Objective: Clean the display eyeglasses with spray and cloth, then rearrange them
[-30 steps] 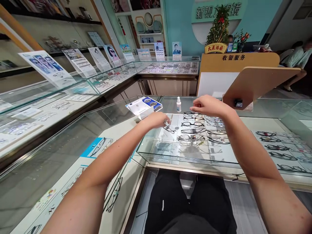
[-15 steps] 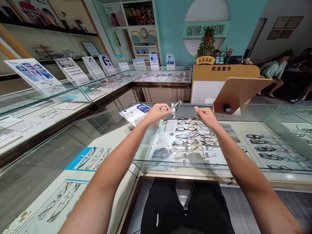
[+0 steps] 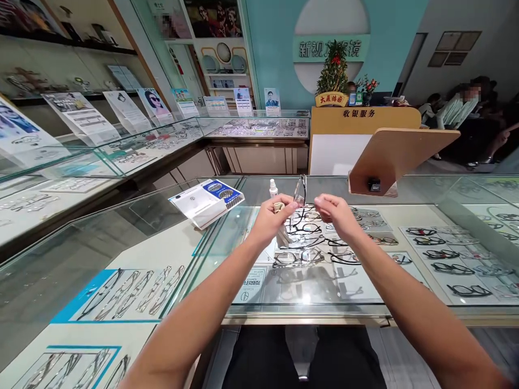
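A pair of eyeglasses (image 3: 300,192) stands up above the glass counter, pinched between the thumb and fingers of my left hand (image 3: 271,220). A crumpled pale cloth (image 3: 283,236) hangs from the same hand. Just right of the glasses is my right hand (image 3: 337,214), its fingers curled and pressed together. Whether anything small is in them is hidden. Behind my left hand stands a white spray bottle (image 3: 273,187). Below both hands, rows of eyeglass frames (image 3: 299,258) lie under the counter glass.
A white and blue folded card (image 3: 208,201) stands on the counter to the left. A tilted wooden board (image 3: 399,156) is at the far right edge. More glass cases (image 3: 259,128) run along the left and back. People (image 3: 458,111) sit at the far right.
Both hands have come nearer to me and closer together, with the glasses now more upright. The view has shifted right, and the cloth and spray bottle show more clearly.
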The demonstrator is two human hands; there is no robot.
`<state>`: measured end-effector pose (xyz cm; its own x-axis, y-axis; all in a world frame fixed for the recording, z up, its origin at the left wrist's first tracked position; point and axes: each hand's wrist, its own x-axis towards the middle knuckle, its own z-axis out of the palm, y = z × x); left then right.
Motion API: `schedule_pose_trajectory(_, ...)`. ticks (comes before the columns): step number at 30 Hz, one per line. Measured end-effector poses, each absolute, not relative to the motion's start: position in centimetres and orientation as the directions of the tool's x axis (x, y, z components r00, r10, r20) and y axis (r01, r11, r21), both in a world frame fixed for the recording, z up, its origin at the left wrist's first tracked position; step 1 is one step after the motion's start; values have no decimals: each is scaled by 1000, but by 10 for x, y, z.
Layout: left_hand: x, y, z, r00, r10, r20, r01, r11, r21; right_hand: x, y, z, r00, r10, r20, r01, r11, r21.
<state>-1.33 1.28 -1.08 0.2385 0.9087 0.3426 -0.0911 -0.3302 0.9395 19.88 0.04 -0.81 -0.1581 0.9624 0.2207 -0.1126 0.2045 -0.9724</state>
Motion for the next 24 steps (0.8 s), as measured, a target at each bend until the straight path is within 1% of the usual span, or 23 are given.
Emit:
schedule_pose_trajectory(3,-10,7,-13,227,919,323,-96,-309,946,188,-7,-12,-187,947,261,-39,258,-965)
schedule_pose_trajectory(6,-9,6,-13,191,937,293,-104,-277,955,182,-14,-14,-200,942,271,-55,265,-963)
schedule_pose_trajectory(10,-9,8,-13,160,943,292,-87,-281,956,179,-18,-16,-170,949,266,-38,263,-964)
schedule_pose_trajectory(13,-10,9,-12,206,926,318,-61,-312,948,178,-15,-17,-138,952,274,-59,268,-962)
schedule_pose_trajectory(16,-13,10,-11,283,875,392,-30,-400,916,182,-12,-17,-115,951,288,-97,278,-956)
schedule_pose_trajectory(19,-15,10,-8,334,834,440,8,-469,883,187,-11,-14,-119,949,292,-69,286,-956)
schedule_pose_trajectory(24,-15,10,-7,333,840,429,6,-457,890,190,-13,-8,-118,947,299,-31,297,-954)
